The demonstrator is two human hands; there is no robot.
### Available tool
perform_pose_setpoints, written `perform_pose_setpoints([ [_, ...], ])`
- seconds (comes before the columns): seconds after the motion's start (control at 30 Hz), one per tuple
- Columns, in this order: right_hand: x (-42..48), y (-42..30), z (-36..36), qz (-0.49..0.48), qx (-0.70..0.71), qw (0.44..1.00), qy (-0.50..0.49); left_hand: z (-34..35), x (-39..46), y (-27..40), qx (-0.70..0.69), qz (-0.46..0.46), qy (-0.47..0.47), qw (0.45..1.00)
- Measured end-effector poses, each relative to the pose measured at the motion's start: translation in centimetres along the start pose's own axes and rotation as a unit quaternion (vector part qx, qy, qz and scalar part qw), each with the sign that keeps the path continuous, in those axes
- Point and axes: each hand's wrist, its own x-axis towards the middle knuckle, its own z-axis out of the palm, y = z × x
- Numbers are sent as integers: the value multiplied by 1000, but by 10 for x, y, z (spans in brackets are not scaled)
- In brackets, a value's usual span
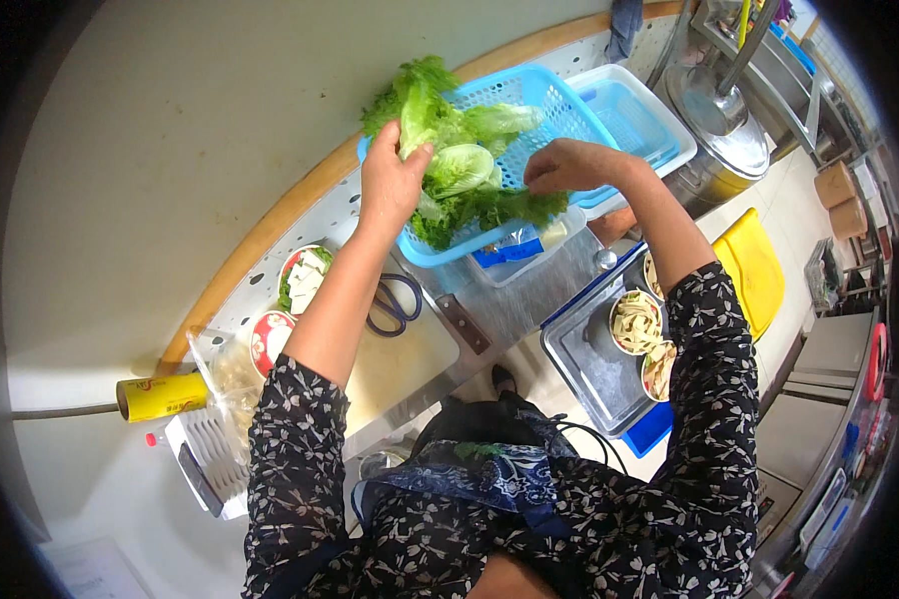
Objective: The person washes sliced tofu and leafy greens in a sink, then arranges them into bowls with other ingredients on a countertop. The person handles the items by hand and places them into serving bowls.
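My left hand (395, 176) grips a leafy green lettuce piece (417, 112) over the left side of a light blue perforated plastic basket (580, 112). More lettuce leaves (461, 168) lie in the basket. At the basket's right side, my right hand (565, 166) is bent downward just above a frilly dark green leaf (528, 206); its fingertips are partly hidden, and whether they pinch the leaf cannot be told. Below the basket is a clear plastic container (521, 262) with a blue packet (508, 251). Dark-handled scissors (395, 303) and a wooden-handled knife (463, 323) lie near my left forearm.
Bowls with greens and white slices (305, 281) stand left, by a plastic bag (232, 374) and a yellow roll (163, 395). A grey tray (588, 374) holds several filled bowls (636, 322) at right. Beyond are a white-rimmed tub (682, 142), a large metal pot (734, 161) and a yellow lid (753, 273).
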Motion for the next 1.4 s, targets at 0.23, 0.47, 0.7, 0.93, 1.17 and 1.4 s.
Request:
perform_pose_setpoints([
  [0.23, 80, 67, 18, -9, -208, 935, 286, -9, -22, 6, -106, -86, 7, 991],
  [0.47, 110, 63, 5, 105, -305, 925, 201, -21, -30, 15, -195, -144, 31, 970],
  [0.7, 88, 83, -37, 121, -65, 957, 254, 9, -20, 14, -202, -112, -9, 973],
  [0.93, 78, 70, -47, 64, -36, 917, 392, 92, -12, 17, 160, 29, -147, 976],
  [1.17, 76, -1, 7, -149, -138, 922, 329, 80, -67, 14, 275, 201, -153, 928],
  [1.4, 117, -36, 52, -93, -244, 958, 116, 43, -108, -16, 351, 270, -101, 891],
])
